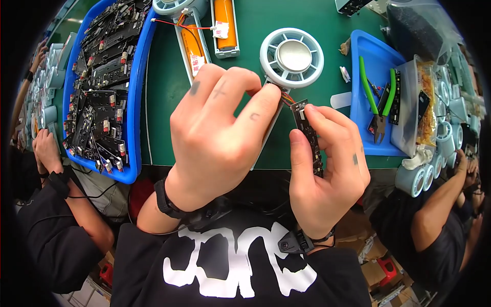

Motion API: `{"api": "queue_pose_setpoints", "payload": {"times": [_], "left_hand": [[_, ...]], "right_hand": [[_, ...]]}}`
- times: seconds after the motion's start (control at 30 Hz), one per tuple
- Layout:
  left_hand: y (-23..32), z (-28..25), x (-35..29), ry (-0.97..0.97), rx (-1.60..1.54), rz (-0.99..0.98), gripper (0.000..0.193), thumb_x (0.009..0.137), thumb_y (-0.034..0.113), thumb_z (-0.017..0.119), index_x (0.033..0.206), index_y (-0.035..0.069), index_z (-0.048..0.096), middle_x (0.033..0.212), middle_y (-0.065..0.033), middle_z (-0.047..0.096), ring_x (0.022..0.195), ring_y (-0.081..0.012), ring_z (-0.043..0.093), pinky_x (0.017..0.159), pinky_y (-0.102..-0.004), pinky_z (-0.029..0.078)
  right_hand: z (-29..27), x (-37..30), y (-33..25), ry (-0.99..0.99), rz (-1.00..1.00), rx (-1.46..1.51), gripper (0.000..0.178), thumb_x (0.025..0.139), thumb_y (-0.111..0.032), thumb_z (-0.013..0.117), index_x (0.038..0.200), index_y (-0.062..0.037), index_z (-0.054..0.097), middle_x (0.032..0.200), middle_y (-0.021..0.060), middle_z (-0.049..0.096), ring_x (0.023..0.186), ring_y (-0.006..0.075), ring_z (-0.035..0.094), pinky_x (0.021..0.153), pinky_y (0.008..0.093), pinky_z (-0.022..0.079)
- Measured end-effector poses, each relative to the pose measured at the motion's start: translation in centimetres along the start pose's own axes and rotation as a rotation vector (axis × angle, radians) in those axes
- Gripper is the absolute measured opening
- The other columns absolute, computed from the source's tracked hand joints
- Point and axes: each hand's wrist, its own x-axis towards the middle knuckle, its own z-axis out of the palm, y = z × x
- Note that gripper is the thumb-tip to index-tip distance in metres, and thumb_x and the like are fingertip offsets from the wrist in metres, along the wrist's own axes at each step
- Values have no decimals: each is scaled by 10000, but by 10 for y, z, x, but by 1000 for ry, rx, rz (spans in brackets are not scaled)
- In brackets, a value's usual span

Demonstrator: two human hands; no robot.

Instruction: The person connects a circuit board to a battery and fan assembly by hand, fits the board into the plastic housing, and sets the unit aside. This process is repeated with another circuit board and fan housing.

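A: What is set at the far left?
B: A long blue plastic tray (137, 128) with rounded corners is filled with black circuit boards (105, 66) bearing small connectors. By its raised rim the loose heap is presumably contained on the green counter (162, 123).

A: And just right of that?
B: Two orange cylindrical cells (224, 18) are seated in open, pale grey casings. The open sides are turned up, probably so that the contents can be reached; thin red wires (202, 27) are strung across.

A: How is the left hand (217, 120) placed?
B: Its fingers are curled, and its thumb and forefinger are brought together by the neck of a pale blue, round, spoked plastic fan (316, 53) with a silver disc. The fan is laid on the counter, its handle partly covered by the hand. Whether anything is pinched there cannot be told, as the fingertips are hidden.

A: Where is the board being worked on?
B: A narrow black circuit board (308, 134) is pinched lengthwise between the thumb and fingers of the right hand (335, 158). Its upper end is met by thin multicoloured wires (288, 97) near the fan's neck; by their shortness, the close hold is likely explained.

A: And farthest right?
B: Green-handled metal cutters (364, 79) are laid in a smaller blue plastic tray (369, 43), presumably for easy reach.
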Motion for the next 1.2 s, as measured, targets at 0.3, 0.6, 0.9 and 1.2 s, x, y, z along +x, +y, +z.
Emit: {"api": "queue_pose_setpoints", "payload": {"times": [0.3, 0.6, 0.9, 1.2], "left_hand": [[7, -3, 3, -289, 112, 89, 355, 710, -53, 731, 1062, -11, 720, 875, -80, 580, 738, -236, 573, 618, -366, 488], [-8, -26, -17, -281, 21, 81, 560, 663, -45, 677, 1222, -7, 705, 862, -72, 556, 723, -225, 546, 647, -352, 461], [-10, -24, -17, -367, 161, 119, 534, 680, 45, 696, 1213, 1, 688, 853, -64, 549, 729, -205, 562, 635, -338, 429], [-12, -27, -37, -262, -189, -128, 473, 781, -31, 664, 1254, -7, 658, 979, -102, 640, 775, -228, 643, 678, -345, 523]], "right_hand": [[-1, -1, 0, 13, -5, -77, 311, 789, 87, 760, 1088, 10, 724, 1045, 143, 701, 844, 211, 653, 699, 287, 510], [7, 4, -4, -1, -24, -116, 293, 811, 76, 750, 1095, 8, 728, 1042, 131, 713, 877, 180, 663, 681, 254, 484], [9, 3, -16, -109, 2, -119, 340, 804, 99, 737, 1135, 23, 715, 1097, 129, 688, 923, 166, 665, 763, 261, 528], [18, -15, -26, -13, 71, -82, 308, 865, 87, 713, 1171, 70, 685, 1098, 98, 681, 970, 127, 661, 837, 248, 543]]}}
